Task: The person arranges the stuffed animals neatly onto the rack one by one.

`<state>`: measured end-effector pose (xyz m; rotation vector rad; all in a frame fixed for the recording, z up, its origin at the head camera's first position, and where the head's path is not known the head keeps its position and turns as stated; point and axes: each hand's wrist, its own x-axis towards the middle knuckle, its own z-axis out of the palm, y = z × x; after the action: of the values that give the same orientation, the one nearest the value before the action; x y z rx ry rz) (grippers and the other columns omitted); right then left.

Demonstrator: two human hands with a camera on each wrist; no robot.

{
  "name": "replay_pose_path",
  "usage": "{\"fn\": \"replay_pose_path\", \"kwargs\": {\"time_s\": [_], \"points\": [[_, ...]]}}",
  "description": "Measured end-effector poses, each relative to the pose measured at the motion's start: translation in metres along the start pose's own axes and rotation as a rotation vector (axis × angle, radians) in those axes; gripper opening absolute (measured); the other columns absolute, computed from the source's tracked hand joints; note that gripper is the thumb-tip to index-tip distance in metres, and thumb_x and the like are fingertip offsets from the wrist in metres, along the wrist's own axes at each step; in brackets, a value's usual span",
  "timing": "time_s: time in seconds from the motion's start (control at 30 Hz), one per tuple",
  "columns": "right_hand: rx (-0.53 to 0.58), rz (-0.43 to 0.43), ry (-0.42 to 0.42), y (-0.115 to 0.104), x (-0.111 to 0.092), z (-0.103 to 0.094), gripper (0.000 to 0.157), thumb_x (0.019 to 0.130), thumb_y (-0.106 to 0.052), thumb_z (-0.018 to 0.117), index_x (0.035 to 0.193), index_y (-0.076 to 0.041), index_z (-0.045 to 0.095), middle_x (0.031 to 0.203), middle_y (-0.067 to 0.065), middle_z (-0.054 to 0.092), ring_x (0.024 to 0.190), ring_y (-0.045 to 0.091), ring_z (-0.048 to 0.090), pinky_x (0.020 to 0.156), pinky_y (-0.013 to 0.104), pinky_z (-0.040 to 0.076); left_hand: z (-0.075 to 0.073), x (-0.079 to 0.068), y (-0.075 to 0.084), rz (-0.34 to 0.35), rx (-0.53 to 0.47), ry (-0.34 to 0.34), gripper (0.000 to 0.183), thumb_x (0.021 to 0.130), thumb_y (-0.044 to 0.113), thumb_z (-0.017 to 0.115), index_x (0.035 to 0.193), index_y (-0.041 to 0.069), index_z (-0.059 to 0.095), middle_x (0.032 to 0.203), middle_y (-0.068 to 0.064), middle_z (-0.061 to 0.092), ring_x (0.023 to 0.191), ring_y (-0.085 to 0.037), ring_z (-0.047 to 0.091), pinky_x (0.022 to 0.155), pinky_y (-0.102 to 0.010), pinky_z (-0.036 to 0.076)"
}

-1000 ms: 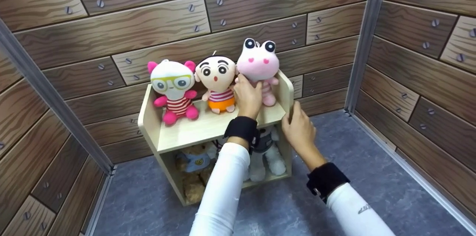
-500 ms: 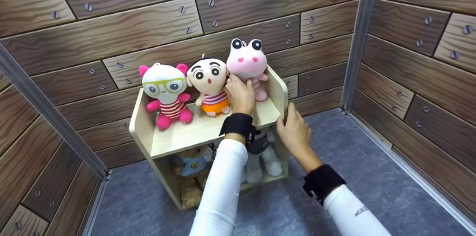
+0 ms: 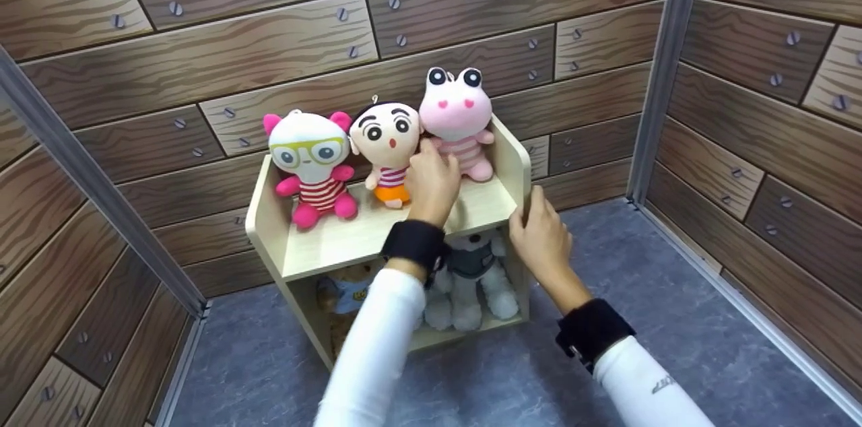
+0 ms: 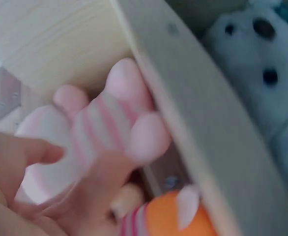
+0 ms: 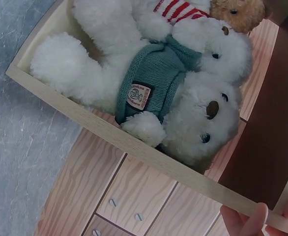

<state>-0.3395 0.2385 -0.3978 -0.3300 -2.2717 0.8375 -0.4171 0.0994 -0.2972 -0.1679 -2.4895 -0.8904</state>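
My left hand (image 3: pixel 434 181) is in front of the gap between a pink plush (image 3: pixel 458 110) with bulging eyes and a boy doll (image 3: pixel 387 134) in orange shorts. The left wrist view shows its thumb and fingers apart beside the pink plush's striped body (image 4: pixel 102 125), with nothing gripped. Behind the hand, part of the doll is hidden. My right hand (image 3: pixel 542 232) grips the front edge of the right side panel of a small wooden shelf (image 3: pixel 330 248), thumb and fingers on either side of the edge in the right wrist view.
Left of the doll sits a pink-and-white panda-like plush (image 3: pixel 313 168) with yellow glasses. The lower compartment holds a white bear plush in a green vest (image 5: pixel 154 81) and a brown bear (image 3: pixel 347 292). Plank-patterned walls (image 3: pixel 269 29) enclose the shelf behind and at both sides.
My left hand has come away from the pink plush and shifted left, over the boy doll's side. More of the plush's striped body shows. The right hand keeps its hold on the panel.
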Motion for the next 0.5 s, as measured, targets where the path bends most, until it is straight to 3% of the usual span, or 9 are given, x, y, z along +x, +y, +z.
{"fn": "replay_pose_path", "kwargs": {"time_s": [0.1, 0.2, 0.37, 0.5], "points": [[-0.003, 0.007, -0.005, 0.003, 0.001, -0.002, 0.038, 0.095, -0.025, 0.051, 0.127, -0.004, 0.048, 0.109, 0.021, 0.066, 0.085, 0.053, 0.065, 0.064, 0.063, 0.049, -0.014, -0.004, -0.009, -0.016, 0.259, -0.065, 0.024, 0.091, 0.023, 0.064, 0.108, 0.006, 0.068, 0.103, -0.020, 0.071, 0.092, -0.037, 0.069, 0.069, -0.045, 0.056], [-0.005, 0.011, 0.011, 0.006, 0.003, -0.003, 0.036, 0.096, -0.025, 0.050, 0.125, -0.005, 0.048, 0.106, 0.021, 0.065, 0.085, 0.053, 0.065, 0.064, 0.063, 0.048, -0.021, -0.001, -0.022, 0.015, 0.395, -0.080, 0.024, 0.090, 0.019, 0.066, 0.106, 0.001, 0.069, 0.109, -0.024, 0.064, 0.096, -0.037, 0.064, 0.075, -0.042, 0.054], [-0.009, 0.017, 0.011, 0.009, 0.004, -0.004, 0.034, 0.096, -0.025, 0.050, 0.124, -0.005, 0.048, 0.105, 0.021, 0.065, 0.085, 0.052, 0.065, 0.064, 0.063, 0.048, -0.020, 0.010, -0.045, 0.114, 0.361, -0.016, 0.020, 0.090, 0.008, 0.065, 0.104, -0.006, 0.070, 0.105, -0.026, 0.061, 0.091, -0.038, 0.063, 0.082, -0.042, 0.053], [-0.007, 0.020, -0.009, 0.011, 0.002, -0.001, 0.035, 0.096, -0.025, 0.050, 0.124, -0.005, 0.047, 0.104, 0.020, 0.065, 0.086, 0.052, 0.065, 0.065, 0.063, 0.048, -0.016, 0.014, -0.059, 0.122, 0.277, -0.008, 0.020, 0.089, 0.005, 0.065, 0.103, -0.009, 0.071, 0.105, -0.029, 0.060, 0.091, -0.040, 0.065, 0.083, -0.044, 0.055]]}}
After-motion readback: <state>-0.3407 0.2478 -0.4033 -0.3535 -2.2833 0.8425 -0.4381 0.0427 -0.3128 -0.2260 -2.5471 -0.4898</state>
